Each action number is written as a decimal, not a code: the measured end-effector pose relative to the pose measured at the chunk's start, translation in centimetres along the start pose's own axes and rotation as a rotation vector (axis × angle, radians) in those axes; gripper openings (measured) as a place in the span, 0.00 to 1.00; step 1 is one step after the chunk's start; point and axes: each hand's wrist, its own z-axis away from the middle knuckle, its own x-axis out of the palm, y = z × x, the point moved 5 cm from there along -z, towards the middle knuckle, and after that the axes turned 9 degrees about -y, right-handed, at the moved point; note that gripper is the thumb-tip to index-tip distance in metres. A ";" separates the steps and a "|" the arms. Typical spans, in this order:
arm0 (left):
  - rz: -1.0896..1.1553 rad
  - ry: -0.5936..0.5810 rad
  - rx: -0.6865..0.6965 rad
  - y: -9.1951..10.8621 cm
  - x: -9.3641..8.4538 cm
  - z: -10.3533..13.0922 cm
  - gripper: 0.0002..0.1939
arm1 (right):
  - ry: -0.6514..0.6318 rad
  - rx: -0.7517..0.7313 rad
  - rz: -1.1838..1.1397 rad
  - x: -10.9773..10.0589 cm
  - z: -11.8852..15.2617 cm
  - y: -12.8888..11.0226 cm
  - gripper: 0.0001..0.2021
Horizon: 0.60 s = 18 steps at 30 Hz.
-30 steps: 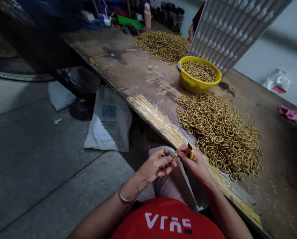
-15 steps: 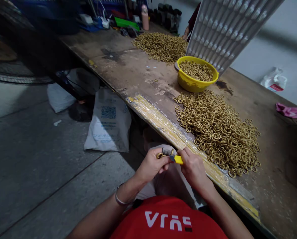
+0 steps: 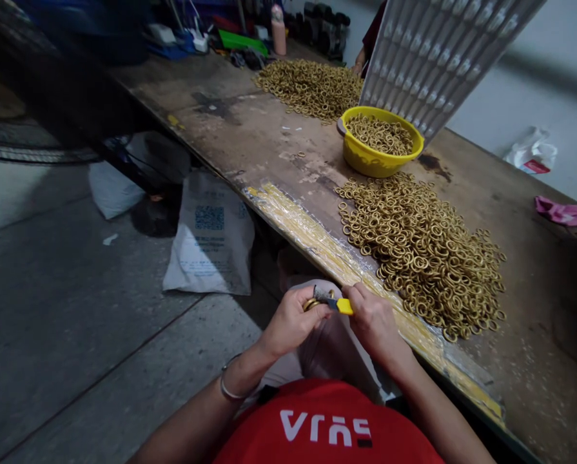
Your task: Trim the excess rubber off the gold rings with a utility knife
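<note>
My left hand (image 3: 295,319) is closed around a few brass-coloured rings (image 3: 311,303), with a grey covering on one finger. In my right hand (image 3: 372,322) is a yellow-handled utility knife (image 3: 343,306), its blade pointing left against the rings or just beside them; I cannot tell which. Both hands meet over my lap, at the table's front edge. A large heap of matching rings (image 3: 421,251) lies on the table to the right of my hands. Behind it stands a yellow basin (image 3: 372,166) filled with rings.
A second ring heap (image 3: 312,87) lies farther back, near another person's hand (image 3: 358,66). A ridged translucent panel (image 3: 428,61) leans behind the basin. Yellow tape (image 3: 312,229) covers the table edge. A white sack (image 3: 211,241) and a large fan (image 3: 31,96) stand at left.
Both hands stay together over my lap with the knife at the rings. The knife and fingers have shifted only slightly, and the view has moved a little.
</note>
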 end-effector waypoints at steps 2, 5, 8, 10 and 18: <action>0.010 -0.006 0.007 0.0 0.0 -0.2 0.06 | -0.007 -0.016 -0.017 0.0 0.0 0.1 0.13; -0.006 -0.007 0.028 -0.3 -0.1 -0.4 0.06 | -0.028 -0.012 -0.012 0.0 -0.1 0.1 0.14; -0.071 -0.001 0.051 -0.5 -0.4 -0.5 0.06 | -0.054 -0.001 0.011 0.3 -0.3 -0.2 0.12; -0.120 0.016 0.060 -0.4 -0.6 -0.4 0.06 | -0.081 0.013 0.034 0.5 -0.7 -0.2 0.10; 0.032 -0.246 -0.020 -0.3 1.3 1.1 0.10 | -0.166 0.407 0.127 1.1 -3.9 5.4 0.12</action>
